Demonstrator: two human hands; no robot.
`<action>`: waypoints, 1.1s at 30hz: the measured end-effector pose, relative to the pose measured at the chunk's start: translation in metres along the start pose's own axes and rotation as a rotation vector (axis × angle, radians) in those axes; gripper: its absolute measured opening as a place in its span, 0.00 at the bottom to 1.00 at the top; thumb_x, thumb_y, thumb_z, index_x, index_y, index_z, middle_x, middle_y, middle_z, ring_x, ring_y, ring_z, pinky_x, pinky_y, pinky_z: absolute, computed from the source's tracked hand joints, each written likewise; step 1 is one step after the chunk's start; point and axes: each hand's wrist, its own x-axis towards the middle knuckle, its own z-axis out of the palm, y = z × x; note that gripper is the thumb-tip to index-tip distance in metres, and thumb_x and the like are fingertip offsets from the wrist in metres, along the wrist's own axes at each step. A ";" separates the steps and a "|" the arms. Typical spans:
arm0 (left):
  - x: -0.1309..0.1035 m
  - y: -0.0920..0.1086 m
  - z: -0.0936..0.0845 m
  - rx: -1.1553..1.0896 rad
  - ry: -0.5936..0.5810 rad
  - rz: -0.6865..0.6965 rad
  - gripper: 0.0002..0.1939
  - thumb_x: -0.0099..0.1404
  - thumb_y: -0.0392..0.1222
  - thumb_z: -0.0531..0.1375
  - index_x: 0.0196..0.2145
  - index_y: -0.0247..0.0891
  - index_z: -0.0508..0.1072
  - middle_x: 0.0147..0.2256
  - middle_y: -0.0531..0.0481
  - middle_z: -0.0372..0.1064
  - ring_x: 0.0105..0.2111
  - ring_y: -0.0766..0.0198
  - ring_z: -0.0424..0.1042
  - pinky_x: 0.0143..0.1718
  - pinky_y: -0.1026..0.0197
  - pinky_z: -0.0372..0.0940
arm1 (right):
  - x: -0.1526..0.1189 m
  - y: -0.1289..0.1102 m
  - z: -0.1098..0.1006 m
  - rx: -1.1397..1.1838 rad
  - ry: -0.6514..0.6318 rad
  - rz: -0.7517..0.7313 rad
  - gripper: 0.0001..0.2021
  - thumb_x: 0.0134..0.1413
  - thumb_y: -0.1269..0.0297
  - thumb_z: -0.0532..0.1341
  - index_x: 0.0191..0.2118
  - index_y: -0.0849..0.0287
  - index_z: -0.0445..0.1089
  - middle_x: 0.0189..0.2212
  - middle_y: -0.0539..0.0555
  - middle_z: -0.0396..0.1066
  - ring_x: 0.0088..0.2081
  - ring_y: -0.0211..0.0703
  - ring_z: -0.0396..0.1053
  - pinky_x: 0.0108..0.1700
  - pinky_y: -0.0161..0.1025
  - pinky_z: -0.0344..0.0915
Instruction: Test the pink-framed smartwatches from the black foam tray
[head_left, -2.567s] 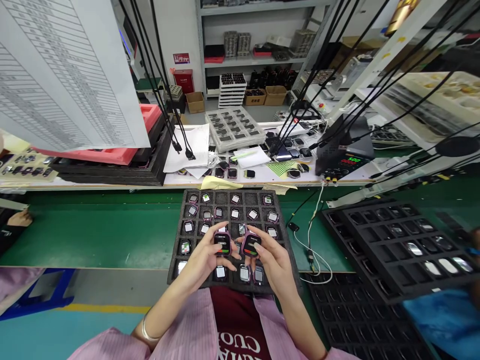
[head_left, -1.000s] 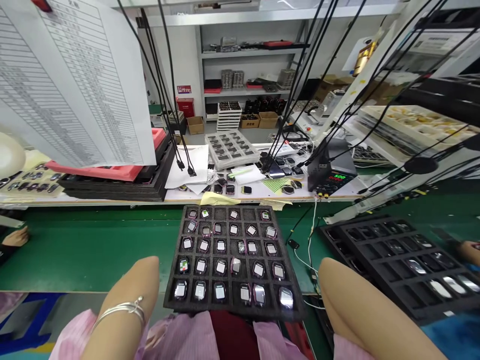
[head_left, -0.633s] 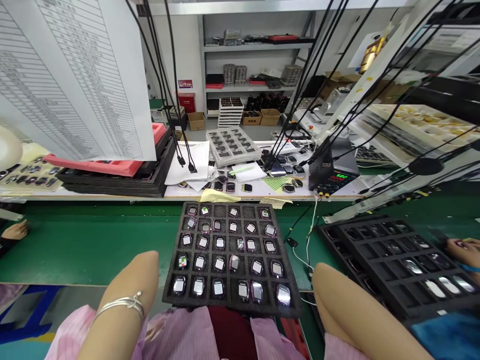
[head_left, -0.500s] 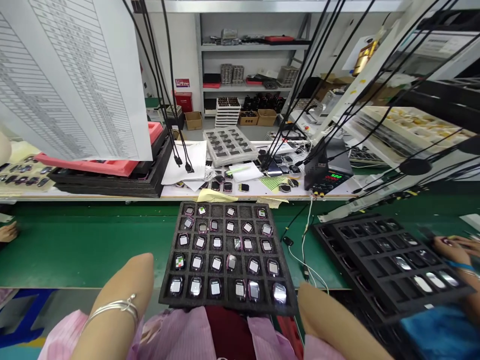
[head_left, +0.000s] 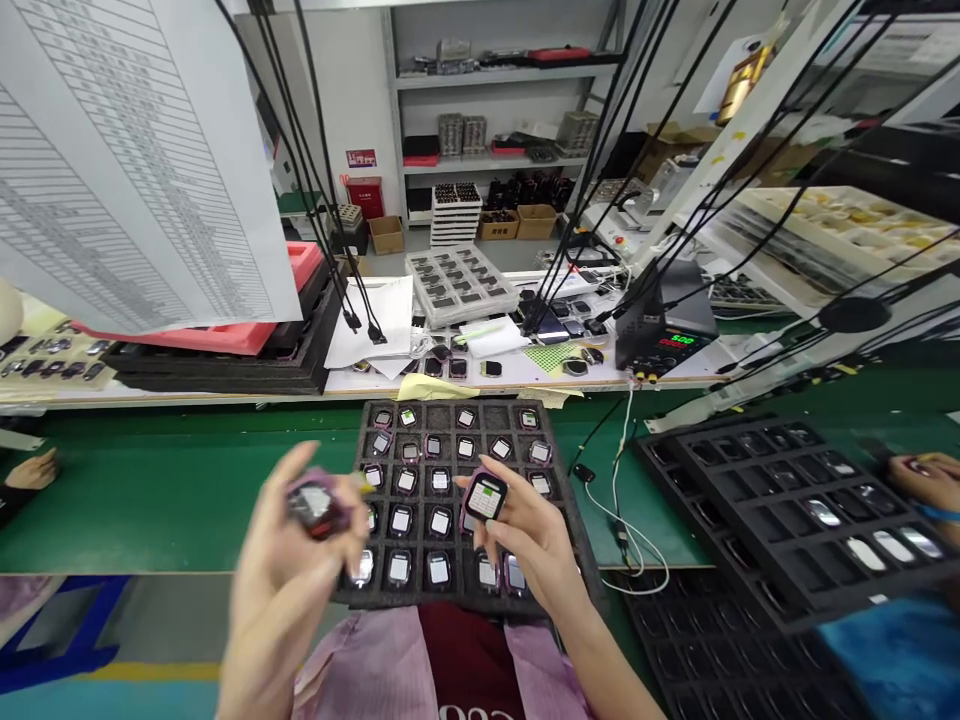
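My left hand (head_left: 296, 545) is raised over the left side of the foam tray, closed on a smartwatch (head_left: 316, 505) that is smeared by motion. Something small and yellow-green shows at its fingertips, too blurred to name. Above the tray's middle, my right hand (head_left: 525, 525) grips a second smartwatch (head_left: 486, 496) between thumb and fingers, its lit screen facing up with a patch of green. The black foam tray (head_left: 491, 590) sits at the bench's front edge, its compartments holding several purple-rimmed watches with lit screens. Both hands partly cover the tray.
On the right, stacked black trays (head_left: 780, 530) hold more devices, with a co-worker's hand (head_left: 930, 480) beside them. Another person's hand (head_left: 34, 470) rests far left. A power supply (head_left: 664, 330) and white cable (head_left: 637, 550) are right of my tray. Black cables hang overhead.
Both hands have come up from the lower sides to above the tray, each now with a smartwatch. The view has shifted slightly.
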 end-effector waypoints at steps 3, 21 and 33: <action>0.024 -0.034 0.004 0.003 -0.096 -0.192 0.30 0.60 0.37 0.66 0.57 0.42 0.61 0.35 0.49 0.70 0.31 0.66 0.69 0.31 0.66 0.66 | -0.005 0.000 -0.001 -0.013 0.003 0.016 0.26 0.56 0.66 0.64 0.60 0.51 0.63 0.50 0.61 0.71 0.28 0.40 0.69 0.22 0.34 0.64; 0.021 -0.066 0.006 0.045 -0.305 -0.235 0.25 0.67 0.44 0.59 0.59 0.39 0.61 0.38 0.43 0.72 0.34 0.60 0.73 0.37 0.56 0.71 | -0.011 -0.002 0.002 -0.146 0.153 0.034 0.17 0.57 0.59 0.63 0.52 0.55 0.71 0.40 0.59 0.75 0.21 0.38 0.66 0.20 0.36 0.62; 0.020 -0.066 0.006 0.054 -0.324 -0.199 0.36 0.60 0.36 0.65 0.62 0.45 0.57 0.42 0.46 0.70 0.38 0.61 0.72 0.42 0.56 0.70 | -0.013 -0.004 0.003 -0.075 0.095 0.050 0.23 0.54 0.67 0.65 0.56 0.51 0.67 0.46 0.59 0.74 0.26 0.40 0.70 0.23 0.35 0.65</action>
